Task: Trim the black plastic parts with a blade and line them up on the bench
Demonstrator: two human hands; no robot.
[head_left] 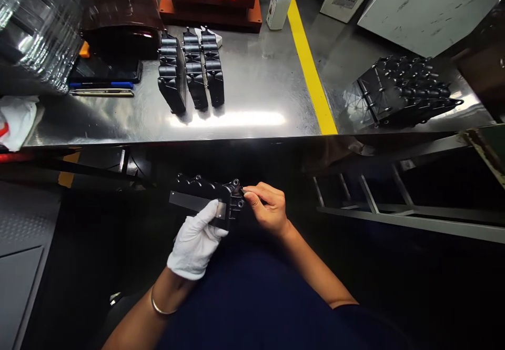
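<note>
My left hand [197, 242], in a white glove, is closed around a black plastic part [203, 189] below the table edge, its thumb on top. A flat dark strip [187, 201] lies along the part under that thumb. My bare right hand [268, 206] is pinched at the part's right end, beside its round bosses; what its fingertips hold is too small to name. Three similar black parts [192, 71] stand side by side on the metal table [260, 87].
An orange-red fixture [211, 13] and a white bottle [279, 8] stand at the back. Yellow tape [311, 71] crosses the table. More black parts [406, 92] are stacked at right. Pens [102, 85] and plastic-wrapped items [39, 29] lie left. A metal frame [394, 216] is below right.
</note>
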